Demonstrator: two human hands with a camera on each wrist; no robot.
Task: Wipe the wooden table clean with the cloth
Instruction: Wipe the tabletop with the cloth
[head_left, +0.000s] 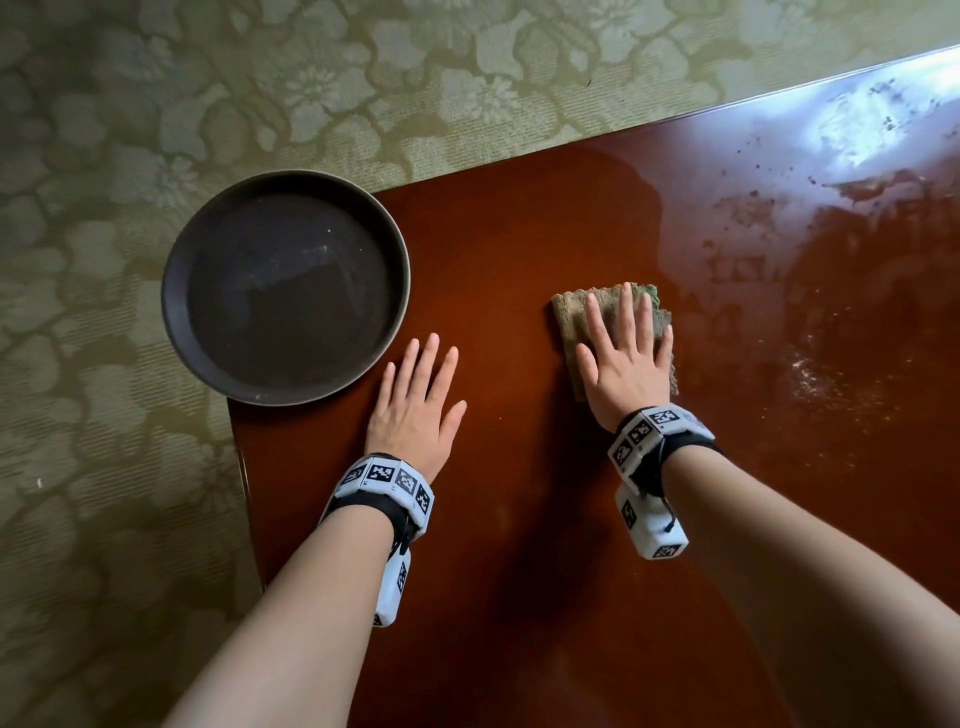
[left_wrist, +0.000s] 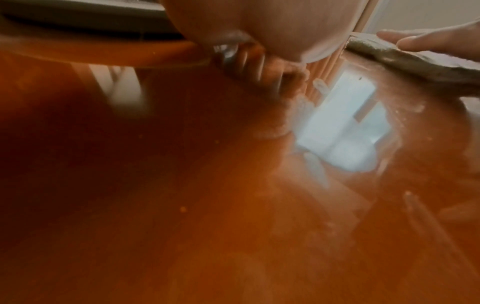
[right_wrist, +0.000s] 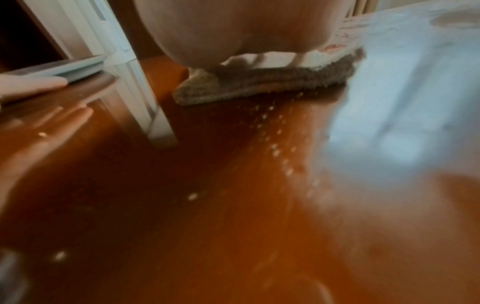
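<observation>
Clearly you are wiping a bench (head_left: 519, 519) that is showing clean gloss near you while crumbs and smears (head_left: 810, 374) are lying to the right and toward the far corner, so much is left. Beside it, a dark tray (head_left: 176, 270) is overhanging the corner. Your right hand (head_left: 623, 364) is pressing flat, fingers spread, on the cloth (head_left: 569, 312); your left hand (head_left: 415, 410) is resting flat, holding nothing.
</observation>
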